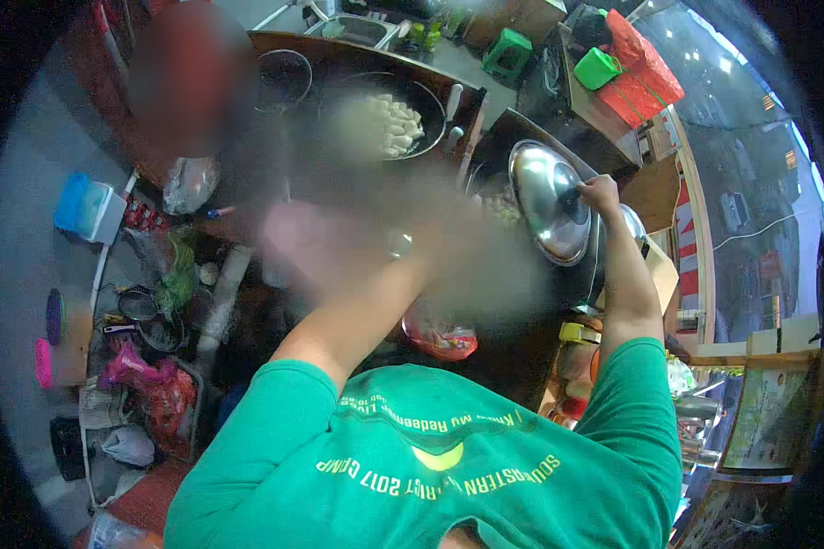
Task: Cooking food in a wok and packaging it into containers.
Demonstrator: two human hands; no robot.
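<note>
My right hand (599,195) grips the black knob of a shiny metal pan lid (546,206). The lid is raised and tilted on edge beside a pan of pale food pieces (500,207), which it partly hides. My left arm reaches forward to the middle, where a foggy smear covers my left hand (429,257); its fingers and anything in them cannot be made out. A blurred pinkish thing (302,237) lies left of that hand. Farther ahead, a wide black pan (434,141) holds many plump white dumplings (399,123).
A clear plastic bag with red contents (443,336) lies close before me. Another person (192,82), blurred, is at the upper left. A metal sink (353,29), a green stool (508,53) and a red sack (638,75) are farther off. Jars (577,370) stand at right.
</note>
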